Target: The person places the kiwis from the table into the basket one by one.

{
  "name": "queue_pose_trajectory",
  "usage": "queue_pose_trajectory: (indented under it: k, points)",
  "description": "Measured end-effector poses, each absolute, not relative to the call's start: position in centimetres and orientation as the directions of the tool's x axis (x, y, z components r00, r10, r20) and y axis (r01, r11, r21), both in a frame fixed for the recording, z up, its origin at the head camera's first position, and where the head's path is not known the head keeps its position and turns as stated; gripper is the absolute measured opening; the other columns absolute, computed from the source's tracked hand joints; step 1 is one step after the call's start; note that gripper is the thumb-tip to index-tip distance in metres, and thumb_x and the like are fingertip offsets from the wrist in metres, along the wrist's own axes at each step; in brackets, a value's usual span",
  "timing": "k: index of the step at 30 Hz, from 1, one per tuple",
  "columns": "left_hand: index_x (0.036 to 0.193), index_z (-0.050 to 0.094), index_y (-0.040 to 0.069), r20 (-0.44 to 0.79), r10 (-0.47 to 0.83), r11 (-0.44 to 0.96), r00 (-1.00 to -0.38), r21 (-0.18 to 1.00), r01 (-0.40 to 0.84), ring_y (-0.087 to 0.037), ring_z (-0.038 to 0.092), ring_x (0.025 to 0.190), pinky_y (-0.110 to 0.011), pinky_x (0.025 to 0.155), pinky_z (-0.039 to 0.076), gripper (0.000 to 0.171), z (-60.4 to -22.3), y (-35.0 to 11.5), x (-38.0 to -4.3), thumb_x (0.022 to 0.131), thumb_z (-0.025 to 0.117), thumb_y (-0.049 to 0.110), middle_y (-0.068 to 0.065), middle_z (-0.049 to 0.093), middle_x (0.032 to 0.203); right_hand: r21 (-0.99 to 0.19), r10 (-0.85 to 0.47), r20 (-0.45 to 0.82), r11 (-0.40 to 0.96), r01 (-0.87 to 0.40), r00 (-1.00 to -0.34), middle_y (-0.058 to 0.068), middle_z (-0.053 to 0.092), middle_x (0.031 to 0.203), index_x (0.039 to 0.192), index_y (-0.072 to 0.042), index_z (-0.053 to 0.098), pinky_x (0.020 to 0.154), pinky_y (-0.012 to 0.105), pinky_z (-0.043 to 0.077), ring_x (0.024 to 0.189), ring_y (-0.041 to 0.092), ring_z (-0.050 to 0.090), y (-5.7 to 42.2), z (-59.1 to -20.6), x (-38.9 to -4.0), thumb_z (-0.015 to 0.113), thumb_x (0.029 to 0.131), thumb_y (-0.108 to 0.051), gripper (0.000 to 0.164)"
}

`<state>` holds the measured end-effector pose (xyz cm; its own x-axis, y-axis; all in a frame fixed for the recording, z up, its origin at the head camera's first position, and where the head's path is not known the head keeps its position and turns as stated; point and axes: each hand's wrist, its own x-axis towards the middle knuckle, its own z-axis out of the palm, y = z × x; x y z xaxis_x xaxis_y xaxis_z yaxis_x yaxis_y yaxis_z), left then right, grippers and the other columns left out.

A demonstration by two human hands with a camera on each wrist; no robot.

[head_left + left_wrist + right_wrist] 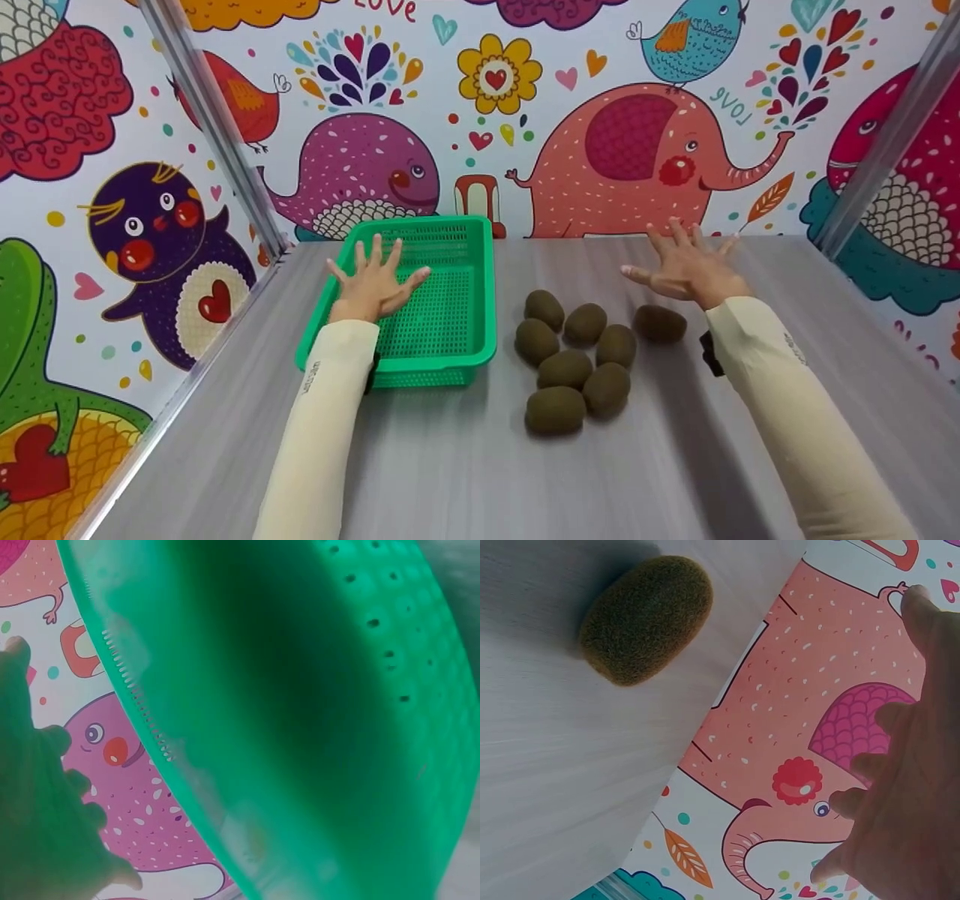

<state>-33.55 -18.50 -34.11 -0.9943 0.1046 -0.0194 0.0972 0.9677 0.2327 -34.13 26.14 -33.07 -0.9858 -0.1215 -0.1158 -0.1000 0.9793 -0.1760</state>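
My left hand [373, 281] hovers over the left part of a green plastic basket [486, 300], fingers spread and holding nothing. In the left wrist view the basket's wall [300, 727] fills most of the picture, with the left hand [45, 795] at the left edge. My right hand [690, 266] is spread in the air above the table, nearest to a lone brown kiwi [660, 324]. That kiwi [646, 619] also shows in the right wrist view, apart from the right hand [907, 765]. Several more kiwis [565, 370] lie in a cluster between basket and right arm.
The grey table [450, 465] runs back to a wall [480, 165] printed with cartoon animals. Metal posts [217, 127] stand at the left and right corners. A dark band [711, 354] sits at the right wrist.
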Motion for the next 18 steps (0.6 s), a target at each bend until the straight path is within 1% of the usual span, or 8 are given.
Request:
queue_pose_trajectory:
  k: [7, 14, 18]
  points:
    - [0.162, 0.001, 0.017, -0.026, 0.122, 0.963, -0.992, 0.246, 0.112, -0.047, -0.015, 0.152, -0.08, 0.108, -0.016, 0.083, -34.1, -19.4, -33.2, 0.101, 0.025, 0.068, -0.018, -0.01, 0.168, -0.231, -0.136, -0.121, 0.967, -0.106, -0.983, 0.031, -0.002, 0.164, 0.162, -0.011, 0.008, 0.102, 0.084, -0.016, 0.148, 0.058, -0.005, 26.3, -33.1, -34.0, 0.042, 0.087, -0.08, 0.107]
    - [0.162, 0.0, 0.016, -0.026, 0.133, 0.96, -0.991, 0.251, 0.122, -0.049, -0.015, 0.152, -0.082, 0.107, -0.015, 0.084, -34.0, -20.6, -32.8, 0.101, 0.027, 0.067, -0.021, -0.009, 0.168, -0.26, -0.152, -0.109, 0.958, -0.119, -0.982, 0.031, -0.001, 0.164, 0.162, -0.012, 0.008, 0.104, 0.084, -0.014, 0.148, 0.057, -0.003, 26.6, -32.9, -33.5, 0.043, 0.087, -0.08, 0.107]
    - [0.162, 0.002, 0.016, -0.029, 0.137, 0.958, -0.99, 0.256, 0.125, -0.049, -0.013, 0.152, -0.082, 0.106, -0.015, 0.085, -34.0, -21.0, -32.5, 0.101, 0.028, 0.068, -0.021, -0.008, 0.168, -0.281, -0.16, -0.111, 0.952, -0.123, -0.981, 0.03, -0.001, 0.164, 0.162, -0.013, 0.007, 0.104, 0.083, -0.014, 0.149, 0.056, -0.003, 26.8, -33.0, -33.2, 0.044, 0.086, -0.081, 0.109]
